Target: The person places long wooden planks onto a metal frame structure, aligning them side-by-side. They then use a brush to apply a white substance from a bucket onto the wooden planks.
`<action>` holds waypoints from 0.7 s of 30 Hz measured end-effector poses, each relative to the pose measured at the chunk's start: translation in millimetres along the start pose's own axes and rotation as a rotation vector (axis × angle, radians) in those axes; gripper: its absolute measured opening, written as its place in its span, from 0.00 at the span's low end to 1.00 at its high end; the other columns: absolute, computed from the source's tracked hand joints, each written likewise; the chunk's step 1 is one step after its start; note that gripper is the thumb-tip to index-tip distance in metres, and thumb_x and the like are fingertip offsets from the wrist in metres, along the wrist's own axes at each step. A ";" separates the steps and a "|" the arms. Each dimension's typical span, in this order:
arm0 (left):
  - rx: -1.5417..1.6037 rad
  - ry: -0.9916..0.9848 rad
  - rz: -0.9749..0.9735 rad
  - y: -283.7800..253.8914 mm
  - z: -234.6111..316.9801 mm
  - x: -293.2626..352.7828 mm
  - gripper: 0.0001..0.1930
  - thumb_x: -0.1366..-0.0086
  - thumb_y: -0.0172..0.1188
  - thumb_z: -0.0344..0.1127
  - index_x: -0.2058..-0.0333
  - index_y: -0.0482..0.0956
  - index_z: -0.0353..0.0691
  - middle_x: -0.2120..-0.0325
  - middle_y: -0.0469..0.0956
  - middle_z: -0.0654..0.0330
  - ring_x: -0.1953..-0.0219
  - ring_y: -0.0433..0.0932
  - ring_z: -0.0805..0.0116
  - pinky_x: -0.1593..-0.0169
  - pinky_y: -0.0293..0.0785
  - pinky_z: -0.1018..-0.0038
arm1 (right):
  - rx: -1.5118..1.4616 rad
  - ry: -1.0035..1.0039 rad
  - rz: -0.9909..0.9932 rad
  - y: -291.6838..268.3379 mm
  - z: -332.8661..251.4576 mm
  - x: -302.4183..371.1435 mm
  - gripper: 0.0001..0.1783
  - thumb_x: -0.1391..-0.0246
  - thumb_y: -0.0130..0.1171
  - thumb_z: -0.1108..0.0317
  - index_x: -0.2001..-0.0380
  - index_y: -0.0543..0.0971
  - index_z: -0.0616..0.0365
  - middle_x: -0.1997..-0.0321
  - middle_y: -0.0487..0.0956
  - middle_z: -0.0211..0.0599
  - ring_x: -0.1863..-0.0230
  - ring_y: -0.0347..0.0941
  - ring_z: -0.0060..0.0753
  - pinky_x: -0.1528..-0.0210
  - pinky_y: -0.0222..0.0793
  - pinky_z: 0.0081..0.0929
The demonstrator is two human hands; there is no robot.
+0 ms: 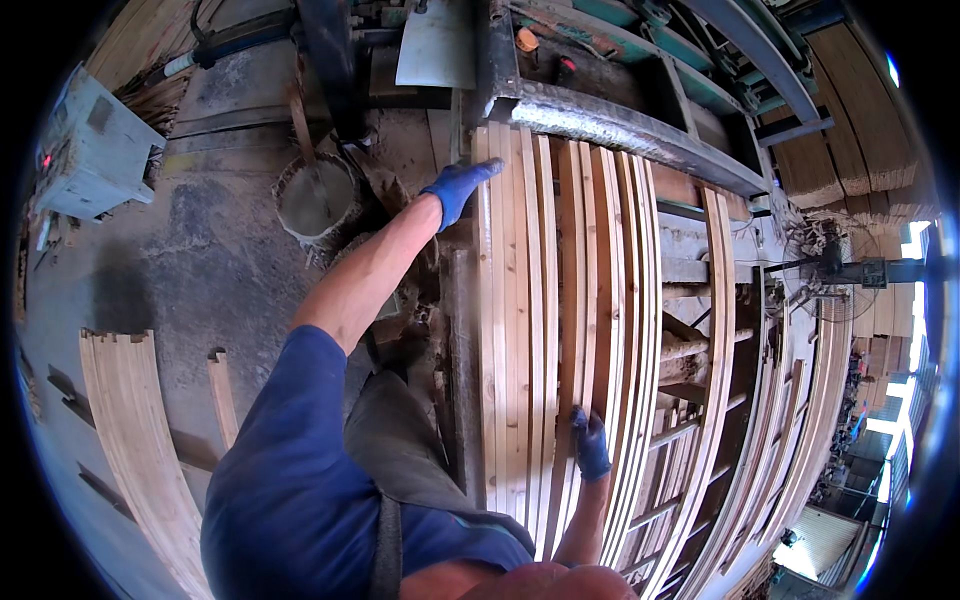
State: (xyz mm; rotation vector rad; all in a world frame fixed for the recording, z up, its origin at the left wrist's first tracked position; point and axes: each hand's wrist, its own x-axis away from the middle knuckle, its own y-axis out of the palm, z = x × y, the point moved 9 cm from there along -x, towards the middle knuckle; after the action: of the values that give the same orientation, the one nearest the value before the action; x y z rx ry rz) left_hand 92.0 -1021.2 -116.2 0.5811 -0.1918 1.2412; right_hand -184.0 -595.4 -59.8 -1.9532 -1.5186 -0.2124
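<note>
Several boards point(515, 300) seem mid-alignment, left hand point(458, 190) fingers extended, right hand point(593, 450) grip unclear, next calling for even ends.

Timber strips point(514, 300): bare wood, smooth, matt
Frame beam point(632, 138): metal, scuffed, glossy
Floor point(225, 235): rough, matt, concrete-looking
T-shirt point(290, 470): matt cloth

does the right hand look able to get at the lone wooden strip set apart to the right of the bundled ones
Probably yes: the right hand is at the bundled strips, with only some of those and a gap between it and the lone strip, which has nothing visible on top.
</note>
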 end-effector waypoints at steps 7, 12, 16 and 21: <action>0.015 0.056 0.033 8.3 3.4 3.7 0.30 0.41 0.69 0.53 0.50 0.79 0.34 0.56 0.82 0.57 0.55 0.79 0.68 0.50 0.74 0.70 | 0.789 -0.186 0.415 -7.2 -54.4 35.8 0.28 0.41 0.62 0.53 0.48 0.75 0.66 0.52 0.81 0.48 0.49 0.77 0.47 0.48 0.74 0.38; -0.029 0.057 0.029 2.5 4.0 4.1 0.31 0.41 0.68 0.55 0.49 0.79 0.34 0.54 0.81 0.57 0.53 0.78 0.68 0.50 0.74 0.70 | 0.184 -0.368 0.373 55.0 -151.9 50.3 0.26 0.44 0.65 0.65 0.45 0.74 0.64 0.45 0.77 0.52 0.44 0.74 0.47 0.42 0.71 0.39; -0.111 0.078 0.107 8.3 13.6 11.5 0.35 0.41 0.67 0.59 0.48 0.78 0.32 0.53 0.80 0.56 0.53 0.77 0.68 0.48 0.72 0.69 | 0.754 -0.596 0.468 95.5 -150.9 50.1 0.32 0.47 0.65 0.59 0.43 0.70 0.63 0.48 0.77 0.55 0.47 0.73 0.56 0.44 0.69 0.45; -0.087 0.100 0.081 10.2 -2.4 21.1 0.36 0.41 0.67 0.59 0.46 0.77 0.33 0.50 0.79 0.57 0.49 0.74 0.69 0.44 0.69 0.68 | 0.550 -0.508 0.473 78.0 -136.7 51.4 0.25 0.46 0.66 0.67 0.46 0.74 0.63 0.51 0.79 0.49 0.51 0.78 0.45 0.49 0.76 0.37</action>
State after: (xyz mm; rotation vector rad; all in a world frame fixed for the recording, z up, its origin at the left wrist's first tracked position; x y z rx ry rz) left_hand 89.0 -1000.3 -105.7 0.4384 -0.1862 1.3306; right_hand -61.7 -641.8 41.7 -1.8985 -1.1656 0.8676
